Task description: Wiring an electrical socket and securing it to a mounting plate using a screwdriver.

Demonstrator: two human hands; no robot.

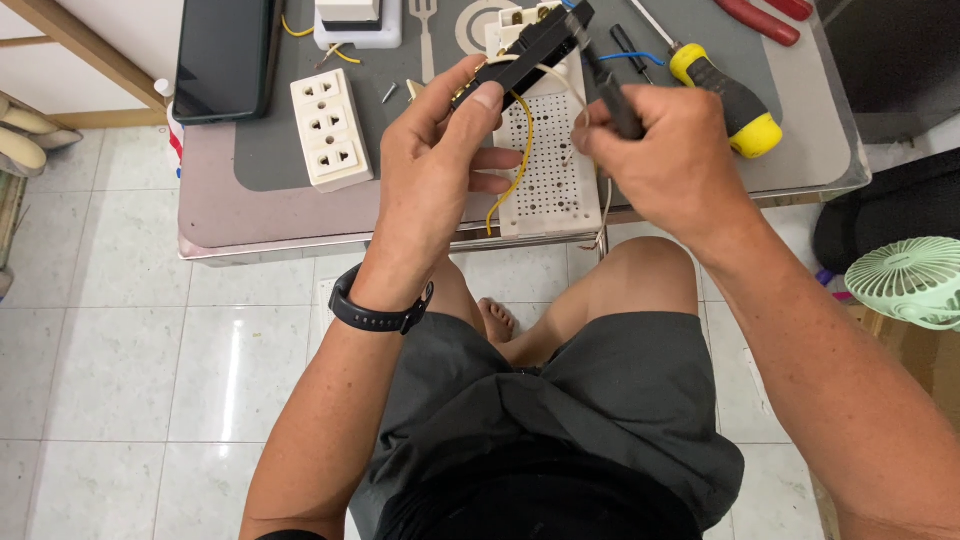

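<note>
My left hand (435, 160) grips a long black electrical part (525, 52) with brass contacts, held above the table edge. A yellow wire (518, 165) and a white wire hang from that part. My right hand (660, 150) is closed around the black handle of a thin screwdriver (610, 85) whose tip points at the black part's upper end. Under both hands lies a white perforated board (550, 185). A black band sits on my left wrist.
On the grey table (250, 205): a white triple socket (328, 128), a dark tablet (222, 55), a yellow-and-black screwdriver (725, 95), red-handled pliers (765, 15), a white box, loose screws. A green fan (910, 280) stands on the right. My knees are beneath the table edge.
</note>
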